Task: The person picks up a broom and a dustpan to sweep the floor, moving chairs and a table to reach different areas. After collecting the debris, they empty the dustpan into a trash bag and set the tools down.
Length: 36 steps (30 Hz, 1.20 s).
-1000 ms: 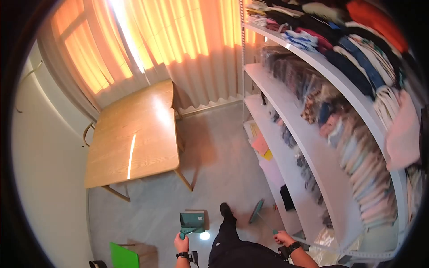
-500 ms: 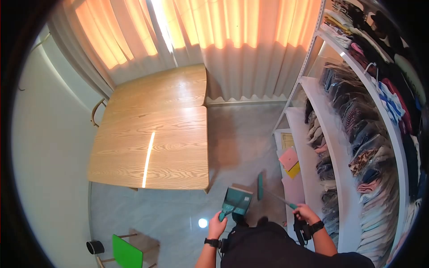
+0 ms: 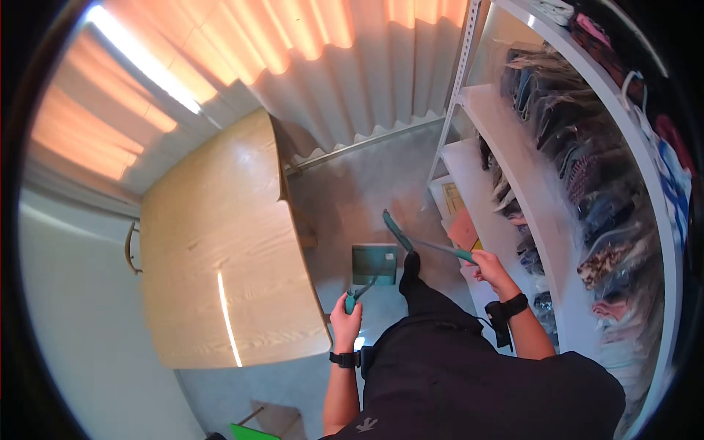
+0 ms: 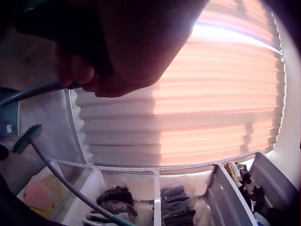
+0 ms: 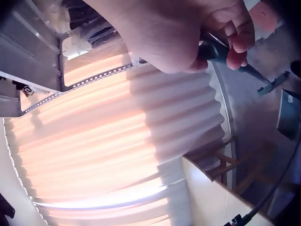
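In the head view my left hand (image 3: 346, 323) grips the green handle of a long-handled dustpan (image 3: 374, 265), whose pan is low over the grey floor. My right hand (image 3: 493, 271) holds the green grip of a broom (image 3: 436, 246), its shaft slanting down to the left. The broom head (image 3: 397, 230) lies just beyond and right of the pan, close to a dark shoe (image 3: 412, 262). Curled fingers of the right hand (image 5: 207, 37) wrap the broom's grip in the right wrist view. The left wrist view shows the left hand (image 4: 127, 52) dark against the curtain.
A wooden table (image 3: 242, 279) stands at the left. White shelves (image 3: 506, 198) with bagged clothes rise at the right, with pink and yellow papers (image 3: 463, 229) low down. A curtain (image 3: 345, 81) hangs ahead. Part of a green chair (image 3: 253, 433) shows at the bottom.
The person has moved forward between table and shelves, and the view has turned. The broom head has swung from beside the pan to beyond it. Most of the green chair has left the view.
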Available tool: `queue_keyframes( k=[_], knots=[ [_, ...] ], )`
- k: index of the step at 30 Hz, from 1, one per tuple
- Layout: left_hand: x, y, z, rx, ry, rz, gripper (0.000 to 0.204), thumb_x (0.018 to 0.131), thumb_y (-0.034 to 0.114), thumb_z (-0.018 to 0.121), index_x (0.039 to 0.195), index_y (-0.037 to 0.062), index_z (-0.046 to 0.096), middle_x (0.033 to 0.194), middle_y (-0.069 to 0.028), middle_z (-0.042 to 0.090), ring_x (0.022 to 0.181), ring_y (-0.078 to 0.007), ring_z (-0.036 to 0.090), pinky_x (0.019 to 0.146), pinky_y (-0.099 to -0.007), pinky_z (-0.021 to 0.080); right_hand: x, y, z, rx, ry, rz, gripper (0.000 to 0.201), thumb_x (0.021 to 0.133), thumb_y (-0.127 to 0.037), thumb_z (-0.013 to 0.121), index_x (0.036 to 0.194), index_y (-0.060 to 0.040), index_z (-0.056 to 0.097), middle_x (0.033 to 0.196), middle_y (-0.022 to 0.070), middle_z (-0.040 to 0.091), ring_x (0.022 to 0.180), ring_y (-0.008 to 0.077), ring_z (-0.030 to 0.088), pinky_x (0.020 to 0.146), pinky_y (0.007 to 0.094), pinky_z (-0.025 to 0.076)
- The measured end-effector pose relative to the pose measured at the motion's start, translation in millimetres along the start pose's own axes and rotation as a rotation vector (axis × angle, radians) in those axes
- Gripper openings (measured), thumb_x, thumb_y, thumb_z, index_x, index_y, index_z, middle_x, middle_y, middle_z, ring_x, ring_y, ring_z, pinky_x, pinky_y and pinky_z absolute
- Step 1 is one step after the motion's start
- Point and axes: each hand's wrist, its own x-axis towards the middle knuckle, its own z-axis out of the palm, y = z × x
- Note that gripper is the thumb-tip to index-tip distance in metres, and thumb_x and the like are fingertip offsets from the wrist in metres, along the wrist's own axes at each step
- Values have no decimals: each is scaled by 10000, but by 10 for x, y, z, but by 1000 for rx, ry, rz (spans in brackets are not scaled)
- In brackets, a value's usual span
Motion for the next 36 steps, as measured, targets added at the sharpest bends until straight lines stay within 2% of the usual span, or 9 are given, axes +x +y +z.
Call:
queue_keyframes(
  k=[5, 9, 16, 19, 22, 23, 27, 31, 36],
  knots=[
    [967, 232, 133, 121, 89, -6, 418, 811, 140, 676, 1190, -17, 595, 902, -170, 690, 823, -193, 666, 761, -324, 515, 917, -583, 89, 99, -92, 116, 557, 905, -222, 547, 1393, -28, 363, 976, 63, 620, 572, 96, 519, 513, 259, 443],
    [1613, 846, 258, 317, 123, 130, 440, 824, 155, 662, 1240, 30, 587, 944, -199, 687, 865, -266, 683, 788, -356, 513, 1435, -826, 52, 307, -198, 166, 638, 901, -184, 550, 1451, -45, 260, 962, 59, 573, 607, 116, 522, 558, 289, 456],
    [2637, 1316, 239, 347, 112, 211, 441, 841, 112, 655, 1275, 114, 583, 967, -188, 684, 876, -299, 684, 769, -364, 518, 1718, -1364, 236, 560, -93, 261, 615, 881, -134, 563, 1427, -53, 292, 914, 54, 552, 619, 137, 515, 579, 311, 460],
    [3131, 1540, 376, 357, 80, 210, 416, 836, 109, 657, 1249, 104, 603, 915, -197, 682, 844, -293, 691, 752, -362, 520, 2038, -1555, 245, 714, -379, 564, 249, 880, -144, 587, 1095, -59, 493, 810, 21, 527, 577, 99, 482, 517, 259, 409],
    [3768, 1555, 534, 361, 41, 251, 408, 827, 123, 662, 1232, 105, 614, 885, -203, 678, 823, -323, 686, 737, -370, 520, 2777, -1485, 250, 954, -358, 601, 145, 890, -167, 599, 961, -79, 507, 691, -23, 474, 518, 52, 416, 454, 208, 319],
    [3993, 1555, 571, 371, 25, 263, 407, 822, 140, 665, 1224, 109, 619, 873, -207, 675, 815, -345, 681, 729, -377, 521, 2858, -1851, 372, 868, -264, 568, 138, 901, -178, 599, 880, -95, 491, 616, -55, 409, 477, 25, 351, 424, 196, 242],
    [4802, 1743, 728, 391, -89, 202, 412, 814, 180, 663, 1221, 130, 623, 904, -210, 673, 838, -383, 658, 728, -404, 520, 3311, -2258, 675, 545, -127, 463, 219, 888, -149, 603, 716, -112, 473, 604, -54, 398, 467, 54, 348, 426, 231, 249],
    [5560, 1852, 933, 404, -243, 293, 409, 811, 170, 661, 1215, 119, 624, 928, -195, 678, 867, -356, 667, 759, -399, 517, 3675, -2619, 812, 283, 96, 428, 254, 872, -164, 592, 663, -105, 461, 593, -21, 428, 467, 76, 370, 424, 239, 273],
    [6242, 1950, 1229, 385, -376, 201, 409, 813, 203, 656, 1216, 135, 626, 908, -202, 673, 852, -388, 649, 732, -430, 519, 4230, -2837, 722, 429, 173, 469, 239, 886, -166, 585, 686, -96, 475, 611, -15, 437, 491, 86, 389, 442, 252, 301]
  ],
)
